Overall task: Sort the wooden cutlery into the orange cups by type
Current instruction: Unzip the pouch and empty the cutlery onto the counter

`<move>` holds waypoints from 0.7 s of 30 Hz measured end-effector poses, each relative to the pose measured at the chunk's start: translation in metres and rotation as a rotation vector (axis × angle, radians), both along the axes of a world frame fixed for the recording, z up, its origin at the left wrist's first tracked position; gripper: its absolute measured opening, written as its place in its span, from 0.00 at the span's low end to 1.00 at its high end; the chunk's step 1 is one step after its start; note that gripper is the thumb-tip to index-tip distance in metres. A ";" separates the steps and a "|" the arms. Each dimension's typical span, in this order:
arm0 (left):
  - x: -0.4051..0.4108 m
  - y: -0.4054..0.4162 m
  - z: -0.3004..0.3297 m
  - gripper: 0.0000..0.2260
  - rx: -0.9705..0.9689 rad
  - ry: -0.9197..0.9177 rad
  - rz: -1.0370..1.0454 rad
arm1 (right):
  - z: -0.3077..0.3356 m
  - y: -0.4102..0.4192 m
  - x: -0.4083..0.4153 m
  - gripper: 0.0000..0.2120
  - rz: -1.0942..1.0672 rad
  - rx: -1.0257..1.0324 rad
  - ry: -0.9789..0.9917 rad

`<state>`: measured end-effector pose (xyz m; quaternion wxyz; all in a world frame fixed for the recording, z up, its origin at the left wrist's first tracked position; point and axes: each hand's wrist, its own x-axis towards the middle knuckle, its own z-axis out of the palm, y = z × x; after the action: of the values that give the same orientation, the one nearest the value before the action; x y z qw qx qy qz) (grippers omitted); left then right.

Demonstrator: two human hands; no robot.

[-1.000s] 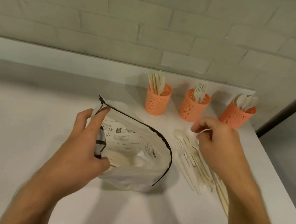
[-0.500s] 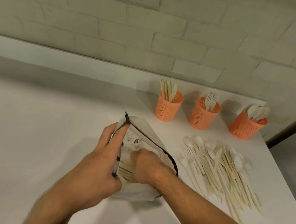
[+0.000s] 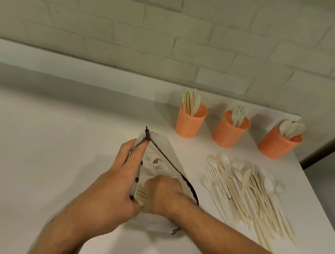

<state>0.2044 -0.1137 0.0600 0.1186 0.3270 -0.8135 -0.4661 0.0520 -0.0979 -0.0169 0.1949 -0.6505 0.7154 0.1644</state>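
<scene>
Nearest, the left hand (image 3: 111, 192) pinches the near edge of a translucent zip bag (image 3: 159, 147), fingers outside and thumb at the rim, holding its black-zippered mouth wide. The right hand (image 3: 164, 194) is sunk inside the bag among pale wooden sticks; whether its fingers have curled round any cannot be told. To the right, loose wooden cutlery (image 3: 247, 192) lies heaped on the white table (image 3: 31, 151). Farther back stand three orange mesh cups: the left cup (image 3: 190, 122) holds knives, the middle cup (image 3: 230, 132) forks, the right cup (image 3: 278, 144) spoons.
</scene>
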 end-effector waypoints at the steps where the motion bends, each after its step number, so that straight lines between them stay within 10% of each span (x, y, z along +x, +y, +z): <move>1: 0.000 0.000 -0.001 0.53 0.001 0.002 -0.001 | -0.003 0.002 0.002 0.11 0.019 -0.030 0.015; 15: 0.000 0.004 -0.005 0.51 0.011 -0.003 -0.021 | 0.003 0.015 -0.006 0.10 -0.026 -0.022 -0.111; 21: 0.000 0.008 -0.005 0.51 0.012 -0.024 -0.024 | -0.006 0.017 -0.002 0.24 -0.055 -0.033 -0.098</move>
<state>0.2046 -0.1057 0.0547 0.1012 0.3235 -0.8160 -0.4682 0.0498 -0.0807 -0.0230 0.2234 -0.6410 0.7252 0.1153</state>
